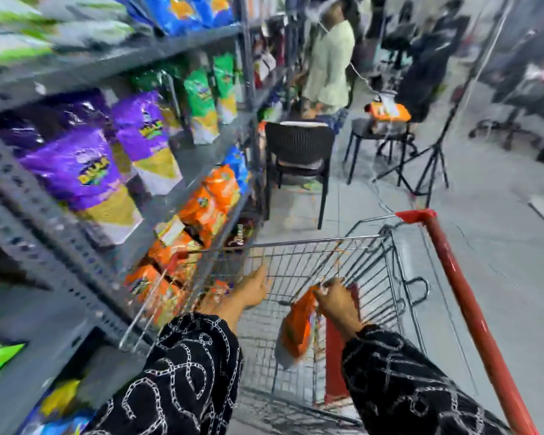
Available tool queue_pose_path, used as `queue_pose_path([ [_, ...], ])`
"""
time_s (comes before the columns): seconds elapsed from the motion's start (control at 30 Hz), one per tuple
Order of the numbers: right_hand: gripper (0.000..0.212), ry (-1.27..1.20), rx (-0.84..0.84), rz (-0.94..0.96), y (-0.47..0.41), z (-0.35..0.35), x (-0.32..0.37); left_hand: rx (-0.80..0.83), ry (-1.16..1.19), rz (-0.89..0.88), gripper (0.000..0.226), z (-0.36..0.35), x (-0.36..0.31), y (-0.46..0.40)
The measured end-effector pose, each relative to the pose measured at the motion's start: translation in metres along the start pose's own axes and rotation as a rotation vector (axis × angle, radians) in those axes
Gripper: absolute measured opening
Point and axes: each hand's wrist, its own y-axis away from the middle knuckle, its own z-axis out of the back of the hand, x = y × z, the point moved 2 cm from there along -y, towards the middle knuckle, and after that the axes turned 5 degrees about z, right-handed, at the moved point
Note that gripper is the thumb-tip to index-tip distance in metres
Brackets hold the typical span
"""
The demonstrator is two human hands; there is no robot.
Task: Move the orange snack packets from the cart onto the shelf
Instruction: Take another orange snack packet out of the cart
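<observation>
Right hand is pinched shut on the top edge of an orange snack packet, which is held hanging inside the wire cart. Left hand is stretched out with fingers apart and empty, over the cart's left side. More orange packets are stacked on the shelf beside it.

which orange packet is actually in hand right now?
The orange packet hanging over the cart, pinched at its top edge by the right hand. The other orange packets sit on the shelf, untouched.
</observation>
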Motion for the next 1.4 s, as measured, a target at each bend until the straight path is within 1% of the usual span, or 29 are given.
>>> queue_pose_path([
  [0.1, 0.058, -0.004, 0.261, -0.142, 0.004, -0.042, -0.034, 0.129, -0.009, 0.085, 0.053, -0.032, 0.008, -0.039],
  [0.17, 0.049, -0.099, 0.402, -0.217, 0.008, -0.07, -0.047, 0.239, -0.001, 0.155, 0.041, -0.044, -0.001, -0.04],
  [0.2, 0.044, -0.206, 0.454, -0.261, 0.008, -0.086, -0.052, 0.322, -0.043, 0.161, 0.04, -0.048, -0.008, -0.032],
  [0.23, 0.048, -0.311, 0.465, -0.272, -0.006, -0.115, -0.076, 0.44, -0.126, 0.148, 0.044, -0.056, -0.01, -0.024],
  [0.27, 0.061, -0.338, 0.429, -0.27, -0.004, -0.119, -0.069, 0.547, -0.218, 0.138, 0.052, -0.065, -0.012, -0.017],
  [0.3, 0.074, -0.363, 0.374, -0.287, -0.006, -0.121, -0.063, 0.631, -0.271, 0.17, 0.064, -0.076, -0.007, -0.012],
  [0.33, 0.076, -0.336, 0.323, -0.28, -0.009, -0.12, -0.057, 0.658, -0.256, 0.241, 0.077, -0.087, 0.002, -0.01],
  [0.37, 0.065, -0.33, 0.314, -0.27, -0.01, -0.117, -0.043, 0.652, -0.16, 0.312, 0.087, -0.102, 0.013, -0.01],
  [0.4, 0.052, -0.317, 0.31, -0.268, -0.015, -0.115, -0.034, 0.637, 0.062, 0.37, 0.084, -0.113, 0.019, -0.008],
  [0.43, 0.042, -0.311, 0.288, -0.255, -0.023, -0.116, -0.032, 0.547, 0.414, 0.445, 0.059, -0.123, 0.021, -0.009],
  [0.47, 0.03, -0.307, 0.266, -0.238, -0.029, -0.118, -0.03, 0.385, 0.683, 0.542, 0.029, -0.125, 0.022, -0.01],
  [0.5, 0.02, -0.315, 0.263, -0.224, -0.032, -0.116, -0.026, 0.162, 0.843, 0.65, 0.019, -0.131, 0.027, -0.016],
  [0.53, 0.018, -0.357, 0.264, -0.207, -0.035, -0.117, -0.024, -0.018, 0.867, 0.672, 0.021, -0.127, 0.027, -0.019],
  [0.57, 0.024, -0.368, 0.274, -0.186, -0.037, -0.12, -0.025, -0.123, 0.828, 0.668, 0.021, -0.121, 0.029, -0.022],
  [0.6, 0.03, -0.373, 0.249, -0.176, -0.039, -0.118, -0.021, -0.172, 0.753, 0.61, 0.021, -0.116, 0.03, -0.024],
  [0.67, 0.027, -0.385, 0.175, -0.175, -0.045, -0.114, -0.026, -0.174, 0.551, 0.488, 0.021, -0.111, 0.03, -0.032],
  [0.7, 0.024, -0.38, 0.106, -0.172, -0.05, -0.111, -0.03, -0.162, 0.511, 0.438, 0.023, -0.109, 0.03, -0.035],
  [0.73, 0.029, -0.36, 0.052, -0.194, -0.052, -0.107, -0.034, -0.183, 0.482, 0.386, 0.023, -0.106, 0.028, -0.036],
  [0.8, 0.05, -0.459, -0.052, -0.299, -0.052, -0.093, -0.038, -0.247, 0.489, 0.316, 0.02, -0.095, 0.017, -0.035],
  [0.87, 0.059, -0.671, -0.151, -0.363, -0.052, -0.078, -0.034, -0.336, 0.595, 0.278, 0.013, -0.075, 0.005, -0.029],
  [0.93, 0.065, -0.8, -0.137, -0.347, -0.056, -0.07, -0.032, -0.383, 0.684, 0.268, 0.016, -0.054, -0.005, -0.02],
  [1.03, 0.073, -0.907, -0.016, -0.225, -0.052, -0.052, -0.01, -0.358, 0.766, 0.216, 0.02, -0.028, -0.019, -0.004],
  [1.13, 0.081, -1.024, 0.032, -0.092, -0.043, -0.027, 0.021, -0.385, 0.839, 0.133, 0.039, 0.006, -0.031, 0.017],
  [1.17, 0.08, -1.037, 0.061, -0.038, -0.039, -0.017, 0.033, -0.432, 0.868, 0.092, 0.047, 0.021, -0.034, 0.025],
  [1.23, 0.063, -1.047, 0.138, 0.105, -0.022, 0.004, 0.065, -0.53, 0.913, 0.008, 0.055, 0.053, -0.042, 0.042],
  [1.27, 0.048, -1.036, 0.149, 0.177, -0.012, 0.014, 0.083, -0.56, 0.917, -0.031, 0.051, 0.071, -0.049, 0.054],
  [1.33, 0.023, -1.025, 0.084, 0.26, 0.007, 0.033, 0.12, -0.655, 0.949, -0.096, 0.043, 0.109, -0.066, 0.084],
  [1.37, 0.022, -1.031, 0.052, 0.3, 0.017, 0.04, 0.139, -0.713, 0.969, -0.121, 0.042, 0.127, -0.073, 0.099],
  [1.4, 0.027, -1.05, 0.033, 0.358, 0.028, 0.046, 0.158, -0.773, 0.985, -0.15, 0.037, 0.145, -0.077, 0.115],
])
